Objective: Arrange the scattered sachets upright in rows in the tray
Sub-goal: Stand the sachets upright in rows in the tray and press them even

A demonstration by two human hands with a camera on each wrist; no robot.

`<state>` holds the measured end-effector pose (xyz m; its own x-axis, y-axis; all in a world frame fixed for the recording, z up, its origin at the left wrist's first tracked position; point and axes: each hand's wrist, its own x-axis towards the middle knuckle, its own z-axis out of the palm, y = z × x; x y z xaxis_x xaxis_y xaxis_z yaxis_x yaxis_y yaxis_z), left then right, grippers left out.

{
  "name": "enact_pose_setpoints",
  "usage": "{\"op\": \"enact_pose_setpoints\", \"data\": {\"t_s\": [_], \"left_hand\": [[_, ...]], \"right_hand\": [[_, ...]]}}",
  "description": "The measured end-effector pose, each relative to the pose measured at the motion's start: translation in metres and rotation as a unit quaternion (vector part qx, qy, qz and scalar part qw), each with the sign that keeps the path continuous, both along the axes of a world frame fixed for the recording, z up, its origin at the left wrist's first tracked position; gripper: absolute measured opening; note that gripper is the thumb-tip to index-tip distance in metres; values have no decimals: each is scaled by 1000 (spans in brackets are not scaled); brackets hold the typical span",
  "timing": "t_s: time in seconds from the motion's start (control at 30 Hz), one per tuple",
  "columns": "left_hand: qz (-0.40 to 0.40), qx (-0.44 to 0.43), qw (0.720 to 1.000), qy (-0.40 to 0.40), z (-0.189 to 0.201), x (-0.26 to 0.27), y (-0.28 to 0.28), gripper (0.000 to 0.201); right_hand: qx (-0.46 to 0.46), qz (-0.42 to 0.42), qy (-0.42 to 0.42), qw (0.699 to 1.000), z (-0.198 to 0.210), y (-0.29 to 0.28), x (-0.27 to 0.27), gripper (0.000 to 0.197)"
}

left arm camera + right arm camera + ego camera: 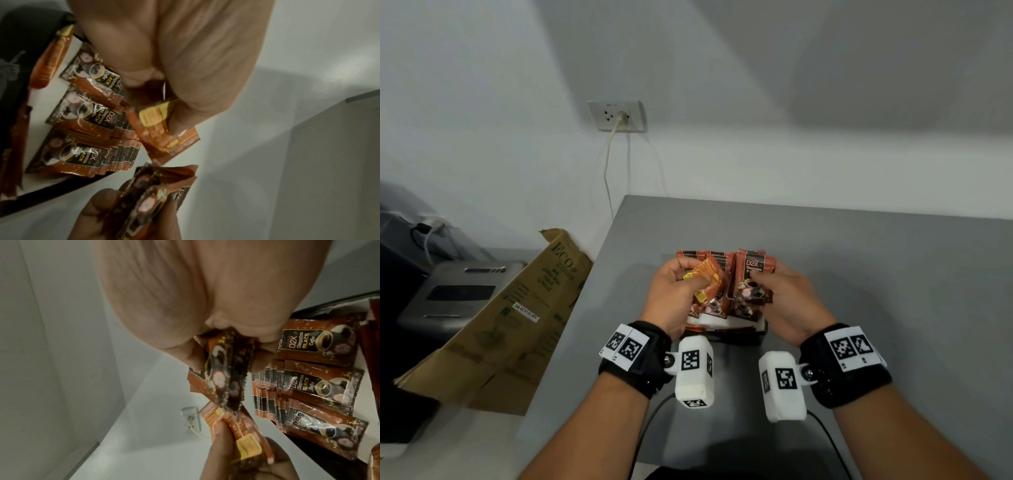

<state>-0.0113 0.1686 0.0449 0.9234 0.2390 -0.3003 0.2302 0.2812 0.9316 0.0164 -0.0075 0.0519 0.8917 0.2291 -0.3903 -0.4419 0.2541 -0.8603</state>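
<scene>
A tray [762, 337] with a black rim and white floor sits on the grey table, holding three rows of upright brown coffee sachets [717, 305] [90, 113] [320, 382]. My left hand [681, 291] pinches an orange sachet [707, 279] [164, 134] [98, 443] with a yellow label, held just above the left rows. My right hand [784, 294] grips a small bunch of brown sachets [753, 274] [152, 194] [82, 374] over the right side of the tray. Both held lots hang close together, apart from the rows.
A flattened cardboard box [517, 325] leans off the table's left edge, with a grey appliance [462, 294] behind it. A wall socket [618, 116] with a cord hangs down behind the table. Bare grey table [893, 274] spreads to the right and behind the tray.
</scene>
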Motion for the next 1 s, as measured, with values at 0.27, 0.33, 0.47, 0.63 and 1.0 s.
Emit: {"op": "enact_pose_setpoints", "data": {"t_s": [0.27,0.33,0.47,0.63,1.0], "left_hand": [[-27,-37,999,-23,-8,-5,0,30],[-27,-50,998,-39,-10,-9,-2,31],[-16,-142,988,-61,-9,-12,-4,15],[52,-96,994,-20,-13,-3,1,31],[-6,-191,981,43,-11,-8,-7,23]], "right_hand": [[69,-39,40,996,-7,-9,-6,35],[85,-45,51,994,-7,-12,-7,37],[91,-54,51,993,-6,-12,-7,40],[69,-62,22,995,-13,-9,-9,42],[-23,13,-101,994,-2,-3,-24,36]]}}
